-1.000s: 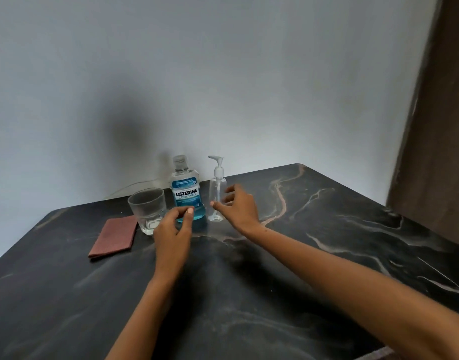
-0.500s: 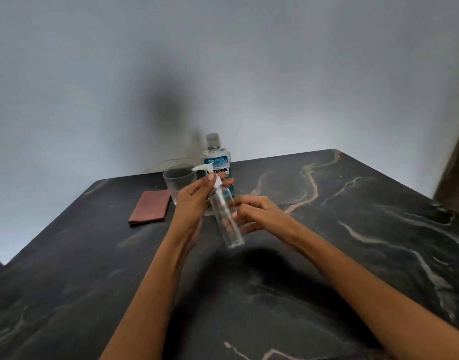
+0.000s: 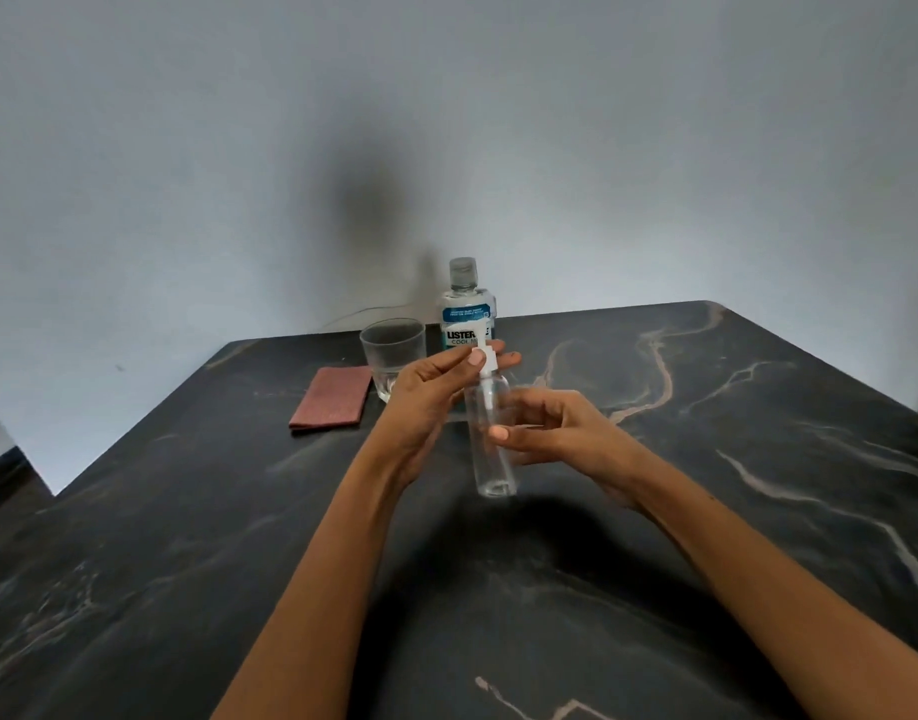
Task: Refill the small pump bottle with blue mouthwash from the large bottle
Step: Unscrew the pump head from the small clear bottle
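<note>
I hold the small pump bottle up off the table, between my two hands, tilted a little so that its base leans toward me and to the right. It is clear and looks empty, though the see-through plastic makes that hard to judge. My right hand grips the body of the bottle from the right side, fingers curled round it and the thumb pressed on its near face. My left hand is at the top of the bottle: thumb and fingertips pinch the white pump head and its collar, the thumb on the near side, the other fingers reaching behind.

Just beyond my left hand's fingertips the large Listerine mouthwash bottle stands upright on the table with its clear cap on; the pump head covers part of its label. Left of that, and just beyond my left hand's knuckles, stands an empty drinking glass, upright. Farther left of the glass a folded reddish cloth lies flat. All of these sit on the dark marble-patterned table, which has pale veins running across it. Behind the table rises a plain pale wall, with a thin wire running along it behind the glass.
</note>
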### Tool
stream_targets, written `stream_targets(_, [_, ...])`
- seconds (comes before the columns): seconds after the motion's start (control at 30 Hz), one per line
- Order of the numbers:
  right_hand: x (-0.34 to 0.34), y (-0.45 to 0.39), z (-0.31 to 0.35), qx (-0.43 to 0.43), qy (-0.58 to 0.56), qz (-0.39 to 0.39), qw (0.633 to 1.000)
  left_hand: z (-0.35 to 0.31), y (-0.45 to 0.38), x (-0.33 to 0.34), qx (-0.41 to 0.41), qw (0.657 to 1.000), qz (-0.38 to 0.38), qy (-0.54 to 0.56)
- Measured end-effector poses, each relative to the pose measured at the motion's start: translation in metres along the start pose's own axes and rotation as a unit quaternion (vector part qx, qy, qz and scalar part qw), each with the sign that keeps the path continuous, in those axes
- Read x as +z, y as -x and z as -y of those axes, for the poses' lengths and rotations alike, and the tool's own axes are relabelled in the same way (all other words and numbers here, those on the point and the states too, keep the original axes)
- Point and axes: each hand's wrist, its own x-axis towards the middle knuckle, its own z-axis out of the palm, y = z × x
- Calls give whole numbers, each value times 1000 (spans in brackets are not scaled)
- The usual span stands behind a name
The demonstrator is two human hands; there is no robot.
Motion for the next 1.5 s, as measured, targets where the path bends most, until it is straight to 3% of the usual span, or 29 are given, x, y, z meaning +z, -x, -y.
stream_targets(0.1, [1, 1, -2, 2, 5, -6, 1000, 1, 1, 5, 8, 999, -48, -15])
stream_targets(0.3, [-5, -2, -10, -22, 126, -103, 986, 6, -1, 10, 6, 991, -136, -10])
stream_targets(0.5, [-7, -4, -7, -6, 79, -93, 992, 4, -5, 6, -31, 993, -112, 10])
stream_targets(0.7, [-4, -3, -10, -10, 85, -117, 989, 7, -3, 7, -12, 986, -165, -14])
stream_targets(0.9, [-7, -4, -9, 6, 82, -107, 991, 2, -4, 7, -44, 995, -87, 13])
stream_targets(1.07, [-4, -4, -8, -34, 175, -134, 975, 2, -2, 8, -16, 987, -158, 8])
stream_targets(1.33, [-5, -6, -7, -15, 160, -141, 977, -1, -2, 5, -48, 995, -84, 5])
stream_targets(1.5, [-2, -4, -5, -33, 195, -155, 968, -2, -2, 10, -38, 988, -150, 10])
